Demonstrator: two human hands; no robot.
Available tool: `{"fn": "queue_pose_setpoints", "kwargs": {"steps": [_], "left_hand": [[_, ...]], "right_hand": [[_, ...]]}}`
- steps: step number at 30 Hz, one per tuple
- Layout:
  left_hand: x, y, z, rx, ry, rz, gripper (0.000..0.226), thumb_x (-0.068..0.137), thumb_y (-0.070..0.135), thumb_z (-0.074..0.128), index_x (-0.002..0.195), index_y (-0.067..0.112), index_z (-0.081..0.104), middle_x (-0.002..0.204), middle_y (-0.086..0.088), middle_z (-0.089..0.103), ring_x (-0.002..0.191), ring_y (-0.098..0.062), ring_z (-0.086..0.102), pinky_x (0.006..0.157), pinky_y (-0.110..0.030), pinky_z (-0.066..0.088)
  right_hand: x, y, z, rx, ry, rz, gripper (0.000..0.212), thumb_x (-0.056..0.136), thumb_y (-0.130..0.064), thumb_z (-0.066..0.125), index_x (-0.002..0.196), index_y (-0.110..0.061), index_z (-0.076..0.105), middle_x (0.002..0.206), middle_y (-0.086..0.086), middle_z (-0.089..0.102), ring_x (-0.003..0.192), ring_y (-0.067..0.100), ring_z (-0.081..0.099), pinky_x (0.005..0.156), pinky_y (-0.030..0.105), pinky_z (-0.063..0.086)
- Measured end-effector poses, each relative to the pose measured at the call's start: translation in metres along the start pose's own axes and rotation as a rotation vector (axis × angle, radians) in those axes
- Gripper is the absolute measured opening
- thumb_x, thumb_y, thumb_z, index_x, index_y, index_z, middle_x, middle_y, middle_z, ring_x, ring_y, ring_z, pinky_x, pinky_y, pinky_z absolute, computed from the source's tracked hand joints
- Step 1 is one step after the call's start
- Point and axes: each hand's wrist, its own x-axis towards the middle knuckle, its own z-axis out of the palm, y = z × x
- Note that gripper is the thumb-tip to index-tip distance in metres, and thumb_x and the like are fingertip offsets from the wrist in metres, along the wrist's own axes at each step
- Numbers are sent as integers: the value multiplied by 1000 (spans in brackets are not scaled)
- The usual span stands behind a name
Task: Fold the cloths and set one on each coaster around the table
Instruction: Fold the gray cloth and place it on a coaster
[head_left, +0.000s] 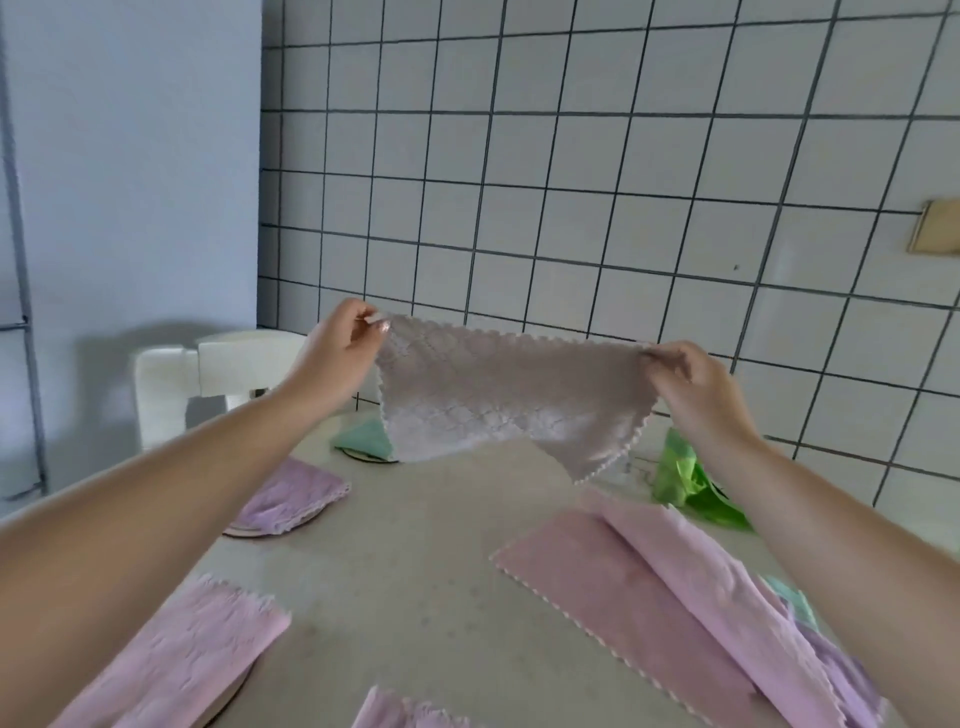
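Observation:
I hold a pale grey-pink cloth (498, 395) stretched in the air above the far side of the table. My left hand (343, 353) pinches its left top corner and my right hand (691, 379) pinches its right top corner. A folded purple cloth (291, 493) lies on a round coaster (249, 531) at the left. A folded teal cloth (366, 436) rests on another coaster (371, 457) behind it. At the near left a folded pink cloth (182, 660) covers a coaster (234, 696). An unfolded pink cloth (639, 587) lies at the right.
The table (415, 571) is light and speckled. A crumpled green cloth (685, 483) sits at the far right, and more cloths (831, 660) pile under my right forearm. Another pink cloth (395, 712) pokes in at the bottom edge. A white chair (208, 379) stands against the tiled wall.

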Motion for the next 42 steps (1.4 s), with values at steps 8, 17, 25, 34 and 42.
{"fn": "queue_pose_setpoints", "kwargs": {"steps": [8,17,25,34,42], "left_hand": [[-124,-47,0,118,-344,-245,15,96,24,47,109,18,49,78,-10,62,67,-17,59,59,-19,49],[-179,-97,29,58,-574,-460,14,96,14,46,83,20,45,70,-4,50,57,-13,47,50,-24,42],[-142,-127,63,3,-430,-531,16,91,10,54,107,12,50,79,-6,59,57,-19,50,54,-28,43],[-116,-157,86,251,-423,-453,25,89,20,55,113,22,50,93,2,65,62,-17,59,60,-28,47],[-107,-161,95,416,-433,-432,34,88,27,55,121,19,49,101,1,64,92,-20,59,79,-29,46]], "right_hand": [[-122,63,12,-159,-223,265,26,94,-38,44,87,-15,56,83,5,57,85,22,52,80,30,37],[-175,113,24,-222,-378,393,14,93,-25,51,80,-23,57,83,-9,62,85,12,57,67,28,40],[-132,144,54,-250,-299,444,17,90,-30,53,77,-20,58,76,1,65,77,18,61,73,38,48],[-99,170,82,-491,-346,423,20,92,-32,50,76,-20,48,74,-1,54,76,22,54,54,30,34],[-87,178,92,-612,-400,396,18,93,-36,44,92,-21,54,87,5,62,78,24,59,64,32,44]]}}
